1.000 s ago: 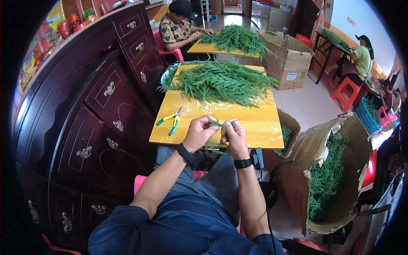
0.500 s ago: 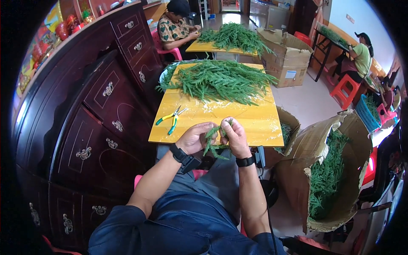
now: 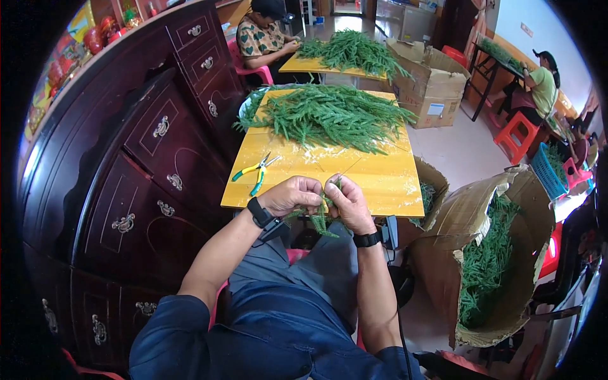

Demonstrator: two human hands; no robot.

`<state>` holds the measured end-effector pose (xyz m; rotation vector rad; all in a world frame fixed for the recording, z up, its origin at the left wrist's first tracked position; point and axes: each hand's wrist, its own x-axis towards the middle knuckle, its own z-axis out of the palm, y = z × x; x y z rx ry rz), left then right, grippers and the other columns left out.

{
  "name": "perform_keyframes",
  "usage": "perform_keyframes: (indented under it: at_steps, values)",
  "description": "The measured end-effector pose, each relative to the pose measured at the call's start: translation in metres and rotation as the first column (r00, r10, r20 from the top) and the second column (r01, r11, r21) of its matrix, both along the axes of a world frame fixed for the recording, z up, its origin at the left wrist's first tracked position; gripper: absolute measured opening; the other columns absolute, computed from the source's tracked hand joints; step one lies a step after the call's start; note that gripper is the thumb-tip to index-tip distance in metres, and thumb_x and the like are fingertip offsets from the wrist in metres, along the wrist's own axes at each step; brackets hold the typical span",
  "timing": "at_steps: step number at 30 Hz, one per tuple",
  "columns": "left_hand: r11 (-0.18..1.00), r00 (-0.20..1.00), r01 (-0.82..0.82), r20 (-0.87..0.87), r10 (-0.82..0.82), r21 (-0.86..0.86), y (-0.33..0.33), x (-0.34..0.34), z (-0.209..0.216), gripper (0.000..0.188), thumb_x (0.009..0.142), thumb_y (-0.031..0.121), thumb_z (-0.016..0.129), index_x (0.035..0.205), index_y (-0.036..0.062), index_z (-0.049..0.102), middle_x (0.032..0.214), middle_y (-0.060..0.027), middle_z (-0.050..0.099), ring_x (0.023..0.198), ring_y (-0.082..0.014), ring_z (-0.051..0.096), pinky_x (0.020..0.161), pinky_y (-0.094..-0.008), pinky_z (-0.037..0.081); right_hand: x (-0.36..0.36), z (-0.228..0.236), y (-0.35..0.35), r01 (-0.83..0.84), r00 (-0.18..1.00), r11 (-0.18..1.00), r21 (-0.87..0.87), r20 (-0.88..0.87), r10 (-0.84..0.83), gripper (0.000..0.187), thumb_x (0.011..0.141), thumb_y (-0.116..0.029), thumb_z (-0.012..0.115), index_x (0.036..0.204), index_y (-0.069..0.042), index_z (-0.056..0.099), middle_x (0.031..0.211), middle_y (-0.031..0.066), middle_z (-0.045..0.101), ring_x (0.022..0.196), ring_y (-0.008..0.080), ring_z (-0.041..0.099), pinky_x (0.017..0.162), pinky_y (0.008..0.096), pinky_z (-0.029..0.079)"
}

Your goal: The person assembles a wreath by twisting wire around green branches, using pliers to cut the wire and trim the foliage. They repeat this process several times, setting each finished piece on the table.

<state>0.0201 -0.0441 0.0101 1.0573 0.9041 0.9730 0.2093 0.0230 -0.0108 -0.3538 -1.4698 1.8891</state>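
Both hands meet just over the near edge of the yellow table point(image 3: 386, 190), pinching one green artificial fern sprig point(image 3: 320, 223). My left hand point(image 3: 292, 195) has its fingers curled closed on the sprig. Close beside it, my right hand point(image 3: 349, 204) pinches the sprig's top between thumb and fingers. The leafy ends hang below the hands, and a thin dark stem seems to stick up above the right one. On the table to the left lie pliers point(image 3: 256, 172) with yellow-green handles, jaws apart. A large heap of green sprigs point(image 3: 332, 117) covers the table's far half.
A torn cardboard box point(image 3: 443, 247) holding greenery point(image 3: 487, 263) stands at my right. Dark wooden drawers point(image 3: 139, 171) line the left. Beyond are another heaped table point(image 3: 297, 65), a seated person point(image 3: 263, 41), a cardboard box point(image 3: 437, 95), and a person on a red stool point(image 3: 519, 136).
My left hand has closed in toward the right hand and turned, covering more of the sprig. Its leafy end now hangs lower between the hands. The view has shifted slightly.
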Motion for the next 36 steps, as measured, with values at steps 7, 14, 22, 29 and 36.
perform_keyframes:
  at_steps: [7, 14, 22, 29, 36]
  values:
    - [0.747, 0.224, 0.095, -0.745, 0.628, 0.658, -0.009, 0.029, 0.022, 0.014, 0.081, 0.009, 0.070, 0.082, 0.0048, 0.056, 0.073, -0.0105, 0.065, 0.066, -0.0253, 0.066, 0.060, -0.0343, 0.051, -0.017, -0.008, -0.001, 0.150, 0.987, 0.988, -0.047, 0.059, -0.147, 0.016, 0.101, -0.021, 0.056, 0.091, -0.008, 0.056, 0.066, -0.0038, 0.053, 0.050, 0.0034, 0.045, 0.046, 0.0203, 0.037]
    - [0.598, 0.220, -0.060, -0.574, 0.789, 0.799, -0.011, 0.030, 0.006, 0.011, 0.081, 0.009, 0.068, 0.087, 0.0027, 0.061, 0.072, -0.0104, 0.067, 0.065, -0.0258, 0.067, 0.059, -0.0359, 0.051, -0.025, -0.013, -0.007, 0.246, 0.969, 0.967, -0.071, -0.003, -0.247, 0.016, 0.101, -0.019, 0.057, 0.091, -0.007, 0.056, 0.065, -0.0030, 0.053, 0.049, 0.0046, 0.046, 0.045, 0.0213, 0.038]
    - [0.913, 0.913, -0.403, 0.043, 0.406, -0.067, -0.011, 0.003, -0.015, 0.015, 0.092, 0.017, 0.068, 0.099, 0.0035, 0.069, 0.085, 0.0011, 0.067, 0.079, -0.0085, 0.063, 0.070, -0.0263, 0.051, -0.022, -0.014, -0.005, 0.263, 0.963, 0.948, 0.180, 0.014, -0.270, 0.014, 0.102, -0.020, 0.057, 0.094, -0.008, 0.055, 0.070, -0.0034, 0.054, 0.051, 0.0031, 0.046, 0.047, 0.0193, 0.038]
    - [0.875, 0.846, -0.480, 0.235, 0.479, -0.059, -0.010, 0.010, -0.022, 0.005, 0.090, 0.008, 0.067, 0.088, 0.0038, 0.067, 0.086, 0.0006, 0.067, 0.077, -0.0100, 0.061, 0.073, -0.0284, 0.051, -0.028, -0.012, -0.012, 0.297, 0.947, 0.922, 0.249, 0.043, -0.317, 0.015, 0.102, -0.020, 0.056, 0.094, -0.007, 0.055, 0.071, -0.0021, 0.055, 0.052, 0.0035, 0.047, 0.048, 0.0192, 0.040]
    - [0.517, 0.524, -0.325, -0.304, 0.796, 0.792, -0.016, 0.035, 0.001, 0.006, 0.090, 0.003, 0.067, 0.085, 0.0037, 0.063, 0.084, 0.0000, 0.065, 0.074, -0.0117, 0.061, 0.072, -0.0301, 0.051, -0.030, -0.022, -0.007, 0.003, 0.990, 0.936, -0.353, -0.128, -0.051, 0.017, 0.102, -0.025, 0.055, 0.095, -0.010, 0.055, 0.071, -0.0029, 0.053, 0.052, 0.0062, 0.046, 0.052, 0.0235, 0.043]
